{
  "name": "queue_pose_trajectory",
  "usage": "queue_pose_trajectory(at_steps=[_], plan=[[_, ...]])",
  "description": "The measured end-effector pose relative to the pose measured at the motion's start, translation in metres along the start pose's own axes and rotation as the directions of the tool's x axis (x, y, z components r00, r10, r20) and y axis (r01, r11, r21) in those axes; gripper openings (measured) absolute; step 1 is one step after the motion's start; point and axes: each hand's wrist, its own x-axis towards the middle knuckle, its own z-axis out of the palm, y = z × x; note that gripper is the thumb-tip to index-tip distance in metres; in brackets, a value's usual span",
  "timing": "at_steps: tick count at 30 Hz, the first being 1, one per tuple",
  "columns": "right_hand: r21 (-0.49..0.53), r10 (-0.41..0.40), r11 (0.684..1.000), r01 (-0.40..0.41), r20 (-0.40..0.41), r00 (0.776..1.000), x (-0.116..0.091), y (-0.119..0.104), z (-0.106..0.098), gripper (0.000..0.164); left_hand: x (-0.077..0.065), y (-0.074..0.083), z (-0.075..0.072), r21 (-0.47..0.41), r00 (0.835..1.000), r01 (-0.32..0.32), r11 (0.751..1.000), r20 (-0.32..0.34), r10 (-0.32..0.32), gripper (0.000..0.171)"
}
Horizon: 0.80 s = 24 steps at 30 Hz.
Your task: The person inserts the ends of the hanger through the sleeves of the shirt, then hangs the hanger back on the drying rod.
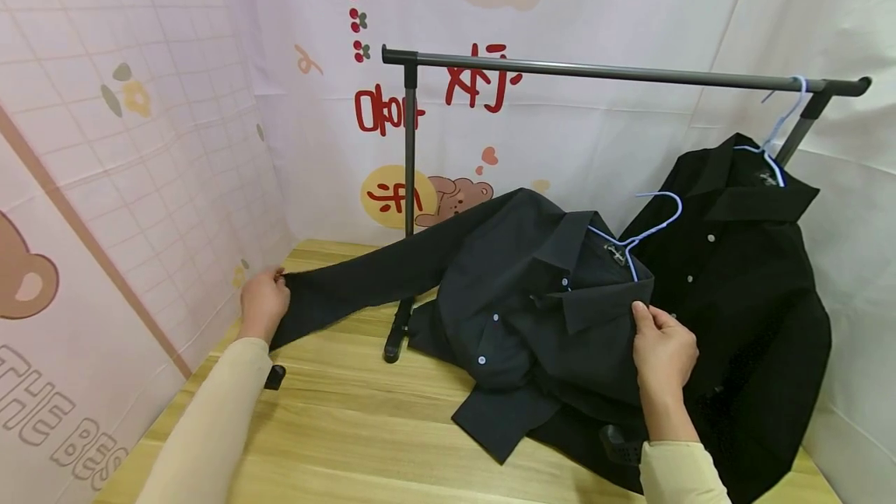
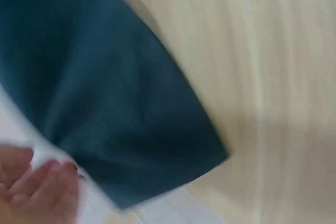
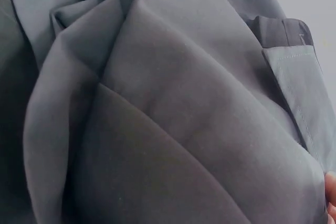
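Note:
A black button-up shirt lies partly bunched on the wooden table, a light blue hanger inside its collar. Out to the left, my left hand pinches the upper edge of its sleeve near the cuff, so the sleeve stretches across from the shoulder. The left wrist view shows that cuff end flared over the table, with blurred fingers at its edge. My right hand pinches the shirt at the shoulder beside the collar. In the right wrist view, folded shirt fabric covers most of the frame.
A dark metal garment rack stands behind, its feet on the table. At its right end a second black shirt hangs from another blue hanger, close behind my right hand. Printed cloth walls border the table.

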Motion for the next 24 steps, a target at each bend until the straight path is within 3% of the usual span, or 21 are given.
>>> queue_pose_trajectory(at_steps=[4, 7, 11, 15, 20, 24], plan=[[0.008, 0.017, 1.000, -0.017, -0.009, 1.000, -0.002, 0.003, 0.004, 0.051, 0.000, 0.026, 0.016, -0.090, 0.988, -0.002, 0.996, 0.151, 0.015, 0.054], [0.022, 0.038, 0.999, -0.037, -0.009, 0.999, -0.003, 0.007, 0.006, 0.051, -0.009, 0.050, 0.040, -0.094, 0.977, -0.088, 0.992, 0.186, 0.104, 0.049], [0.040, 0.069, 0.997, -0.069, 0.002, 0.998, -0.004, 0.010, 0.008, 0.053, -0.026, 0.086, 0.077, -0.132, 0.938, -0.202, 0.971, 0.258, 0.230, 0.044], [0.058, 0.092, 0.994, -0.092, 0.011, 0.996, -0.007, 0.009, 0.012, 0.053, -0.044, 0.115, 0.107, -0.187, 0.890, -0.195, 0.963, 0.378, 0.254, 0.058], [0.081, 0.113, 0.990, -0.114, 0.023, 0.993, -0.007, 0.008, 0.012, 0.055, -0.057, 0.134, 0.137, -0.094, 0.850, -0.247, 0.964, 0.457, 0.263, 0.060], [0.093, 0.124, 0.988, -0.126, 0.033, 0.992, -0.008, 0.008, 0.012, 0.056, -0.065, 0.143, 0.153, -0.024, 0.848, -0.338, 0.941, 0.426, 0.316, 0.037]])
